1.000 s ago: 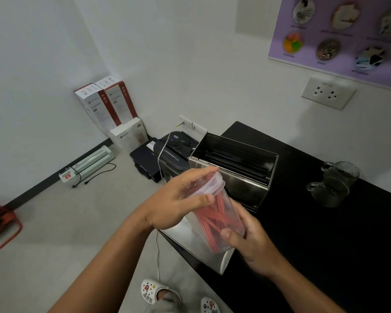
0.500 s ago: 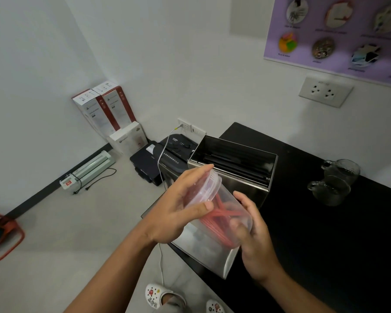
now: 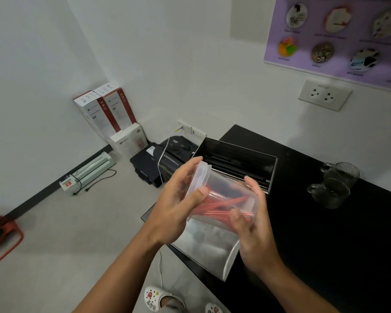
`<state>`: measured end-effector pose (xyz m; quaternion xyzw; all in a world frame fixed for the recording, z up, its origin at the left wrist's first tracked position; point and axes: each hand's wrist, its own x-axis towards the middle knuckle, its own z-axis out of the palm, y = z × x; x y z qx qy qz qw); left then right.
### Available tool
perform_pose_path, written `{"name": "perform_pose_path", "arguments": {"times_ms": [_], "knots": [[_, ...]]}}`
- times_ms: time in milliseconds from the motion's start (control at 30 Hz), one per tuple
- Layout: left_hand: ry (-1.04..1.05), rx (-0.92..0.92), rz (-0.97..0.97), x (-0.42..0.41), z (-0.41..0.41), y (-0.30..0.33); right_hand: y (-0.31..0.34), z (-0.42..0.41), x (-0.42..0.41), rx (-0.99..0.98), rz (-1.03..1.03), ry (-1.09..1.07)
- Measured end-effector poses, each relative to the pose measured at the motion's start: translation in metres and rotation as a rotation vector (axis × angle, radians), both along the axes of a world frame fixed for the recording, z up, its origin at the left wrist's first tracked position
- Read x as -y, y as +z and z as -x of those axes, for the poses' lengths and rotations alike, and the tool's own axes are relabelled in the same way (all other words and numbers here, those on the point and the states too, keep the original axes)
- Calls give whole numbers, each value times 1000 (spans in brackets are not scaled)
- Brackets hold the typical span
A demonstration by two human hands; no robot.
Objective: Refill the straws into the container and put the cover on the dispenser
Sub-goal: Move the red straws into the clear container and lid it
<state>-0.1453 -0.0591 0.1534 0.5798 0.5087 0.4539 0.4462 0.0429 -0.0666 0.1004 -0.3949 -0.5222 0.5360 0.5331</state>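
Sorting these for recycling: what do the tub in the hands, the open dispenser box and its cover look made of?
Tub: clear, slightly cloudy plastic; red straws show through. Dispenser: metal, likely stainless; shiny rim, dark inside. Cover: same brushed, reflective metal.

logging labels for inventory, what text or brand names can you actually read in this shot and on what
"amplun", roughly, on the white box on the floor; blurred, so unsure.
Print on the two red-and-white boxes: too small.
Captions on the purple poster: blurred.
Markings on the black shredder: unreadable.

Black table bears dispenser, cover, glasses
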Motion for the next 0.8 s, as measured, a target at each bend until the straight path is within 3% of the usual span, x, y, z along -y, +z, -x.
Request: {"name": "perform_pose_path", "arguments": {"times_ms": [133,267,367,467,567,667,800], "knots": [[-62,23,26,6,-2,12,5,0,0,42,-162,-15],[-76,-86,-57,8,-2,20,4,4,2,-71,-114,-5],[-103,-159,-134,9,-3,22,11,8,3,-205,129,26],[-166,-274,-194,7,0,21,17,4,-1,-288,484,208],[-164,-286,-196,5,4,19,17,-4,-4,-318,641,371],[-76,-206,-168,7,3,14,14,-3,-3,-246,488,263],[21,-52,-80,11,-2,13,9,-5,-1,60,-137,31]]}}
